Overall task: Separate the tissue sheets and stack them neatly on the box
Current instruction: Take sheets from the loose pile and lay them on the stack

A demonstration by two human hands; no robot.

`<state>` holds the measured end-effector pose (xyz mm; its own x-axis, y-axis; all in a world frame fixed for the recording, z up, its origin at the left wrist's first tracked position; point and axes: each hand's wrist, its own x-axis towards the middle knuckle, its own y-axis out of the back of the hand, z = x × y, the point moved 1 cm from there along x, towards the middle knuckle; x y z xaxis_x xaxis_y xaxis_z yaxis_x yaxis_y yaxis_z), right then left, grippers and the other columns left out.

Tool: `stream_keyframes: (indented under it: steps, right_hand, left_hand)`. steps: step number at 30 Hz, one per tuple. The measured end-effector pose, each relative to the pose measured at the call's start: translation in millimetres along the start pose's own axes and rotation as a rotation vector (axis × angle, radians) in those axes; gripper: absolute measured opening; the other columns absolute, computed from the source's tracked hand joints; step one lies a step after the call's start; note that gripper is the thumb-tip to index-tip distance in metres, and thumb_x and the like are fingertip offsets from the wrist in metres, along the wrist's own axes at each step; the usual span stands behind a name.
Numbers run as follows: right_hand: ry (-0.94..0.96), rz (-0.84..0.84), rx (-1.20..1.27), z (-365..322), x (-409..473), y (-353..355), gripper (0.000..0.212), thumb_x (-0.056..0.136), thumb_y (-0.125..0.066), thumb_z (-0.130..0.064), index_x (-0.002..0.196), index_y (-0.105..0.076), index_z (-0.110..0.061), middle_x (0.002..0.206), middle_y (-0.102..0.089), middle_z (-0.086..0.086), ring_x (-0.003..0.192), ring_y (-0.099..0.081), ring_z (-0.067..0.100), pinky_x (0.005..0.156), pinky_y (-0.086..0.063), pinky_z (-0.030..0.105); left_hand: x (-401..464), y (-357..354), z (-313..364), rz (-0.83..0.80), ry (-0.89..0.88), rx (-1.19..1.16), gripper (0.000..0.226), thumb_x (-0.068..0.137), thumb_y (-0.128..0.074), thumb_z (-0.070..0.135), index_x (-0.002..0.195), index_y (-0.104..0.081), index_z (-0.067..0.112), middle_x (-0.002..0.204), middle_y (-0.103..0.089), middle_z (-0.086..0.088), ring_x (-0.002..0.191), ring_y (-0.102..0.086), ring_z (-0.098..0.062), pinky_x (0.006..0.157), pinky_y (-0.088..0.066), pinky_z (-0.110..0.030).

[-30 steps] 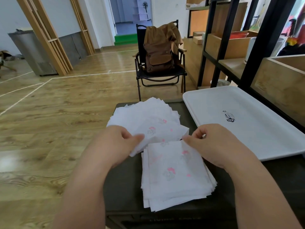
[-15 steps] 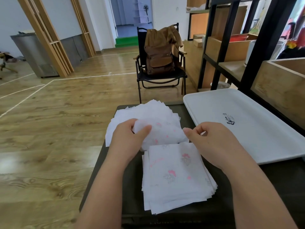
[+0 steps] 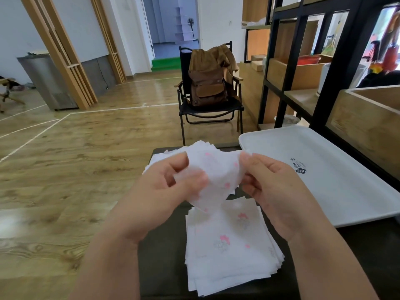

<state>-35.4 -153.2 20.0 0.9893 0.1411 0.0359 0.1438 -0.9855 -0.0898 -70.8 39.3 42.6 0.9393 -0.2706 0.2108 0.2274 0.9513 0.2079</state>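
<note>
A white tissue sheet (image 3: 218, 176) with pink prints hangs in the air between my hands, above the dark box (image 3: 162, 252). My left hand (image 3: 171, 187) pinches its left edge and my right hand (image 3: 272, 187) pinches its right edge. Below them a squared stack of tissue sheets (image 3: 229, 250) lies on the near part of the box. A looser pile of tissue sheets (image 3: 160, 158) lies on the far part of the box, mostly hidden behind my hands and the held sheet.
A white tray (image 3: 337, 187) sits on the right, overlapping the box's right side. A black shelf unit (image 3: 329, 68) with wooden crates rises behind it. A black chair (image 3: 207, 113) with a brown bag stands on the wooden floor beyond the box.
My left hand has lifted a sheet off the far pile and my right hand has come up from the stack's corner to take its other edge. The sheet now hangs between both hands.
</note>
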Motion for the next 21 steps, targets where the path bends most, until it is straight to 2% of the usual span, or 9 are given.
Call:
stream_keyframes:
  steps: [2,5,7,9,12,14,16,19,21]
  right_hand:
    - [0.038,0.008,0.032,-1.4,-1.7,0.2,0.022,0.086,-0.061,-0.034,0.096,-0.077,-0.023,0.093,-0.076,0.004,0.082,-0.062,0.016,0.091,-0.051,0.047]
    - [0.075,-0.007,0.019,-3.3,-4.0,1.6,0.017,0.089,-0.062,-0.027,0.094,-0.077,-0.024,0.090,-0.076,0.005,0.075,-0.060,0.015,0.082,-0.051,0.043]
    - [0.104,-0.018,-0.003,-4.2,-5.3,1.4,0.016,0.090,-0.062,-0.025,0.092,-0.078,-0.027,0.082,-0.075,0.001,0.065,-0.059,0.006,0.071,-0.051,0.033]
    - [0.141,-0.009,-0.010,-5.7,-6.5,0.3,0.017,0.090,-0.063,-0.023,0.090,-0.078,-0.030,0.077,-0.074,-0.004,0.059,-0.062,0.002,0.064,-0.055,0.023]
    - [0.196,0.034,-0.059,-7.1,-7.4,-0.7,0.014,0.088,-0.065,-0.026,0.090,-0.076,-0.034,0.086,-0.076,-0.002,0.077,-0.073,0.015,0.071,-0.061,0.037]
    - [0.211,0.066,-0.061,-6.4,-6.8,-0.1,0.015,0.087,-0.067,-0.024,0.100,-0.069,-0.032,0.088,-0.076,-0.004,0.083,-0.073,0.019,0.072,-0.061,0.044]
    - [0.214,0.103,-0.077,-5.3,-5.8,0.7,0.033,0.084,-0.070,-0.024,0.110,-0.054,-0.038,0.087,-0.076,-0.006,0.081,-0.073,0.017,0.070,-0.061,0.042]
    - [0.276,0.096,-0.099,-5.4,-5.5,1.5,0.056,0.083,-0.072,-0.017,0.124,-0.042,-0.041,0.086,-0.075,-0.006,0.081,-0.072,0.011,0.070,-0.061,0.029]
    - [0.329,0.077,-0.153,-6.8,-6.2,1.8,0.056,0.084,-0.072,-0.013,0.126,-0.047,-0.040,0.083,-0.075,-0.010,0.081,-0.072,0.007,0.068,-0.057,0.019]
  left_hand:
    - [-4.0,3.3,1.0,-0.148,0.087,0.012,0.033,0.079,-0.067,0.041,0.111,-0.072,0.032,0.111,-0.074,0.005,0.101,-0.071,-0.012,0.083,-0.053,-0.020]
    - [-1.1,2.9,1.9,-0.057,0.109,-0.031,0.035,0.081,-0.069,0.046,0.113,-0.071,0.032,0.114,-0.074,0.003,0.107,-0.070,-0.015,0.089,-0.052,-0.026]
    - [3.3,1.4,1.5,0.112,0.080,-0.044,0.032,0.084,-0.071,0.049,0.108,-0.073,0.028,0.109,-0.075,0.001,0.101,-0.072,-0.017,0.090,-0.051,-0.030]
    - [6.8,1.4,0.4,0.279,0.024,-0.041,0.028,0.078,-0.070,0.043,0.098,-0.075,0.024,0.099,-0.077,0.000,0.093,-0.073,-0.017,0.083,-0.054,-0.026]
    - [9.1,1.9,-0.5,0.430,-0.046,-0.035,0.025,0.068,-0.075,0.035,0.090,-0.070,0.023,0.088,-0.077,-0.001,0.083,-0.073,-0.017,0.074,-0.057,-0.020]
    - [9.3,1.8,-1.0,0.460,-0.058,-0.017,0.036,0.068,-0.079,0.031,0.097,-0.060,0.029,0.085,-0.077,0.000,0.078,-0.073,-0.016,0.067,-0.056,-0.019]
    - [8.8,1.4,-0.2,0.460,-0.086,0.076,0.045,0.074,-0.083,0.021,0.105,-0.057,0.041,0.081,-0.076,0.003,0.071,-0.070,-0.011,0.062,-0.053,-0.015]
    - [6.9,0.7,1.4,0.451,-0.131,0.221,0.042,0.078,-0.082,0.016,0.105,-0.069,0.045,0.079,-0.072,0.012,0.068,-0.064,-0.004,0.065,-0.051,-0.013]
    - [6.7,0.0,1.2,0.473,-0.119,0.289,0.031,0.077,-0.083,0.020,0.095,-0.075,0.043,0.079,-0.072,0.016,0.066,-0.059,-0.002,0.063,-0.049,-0.012]
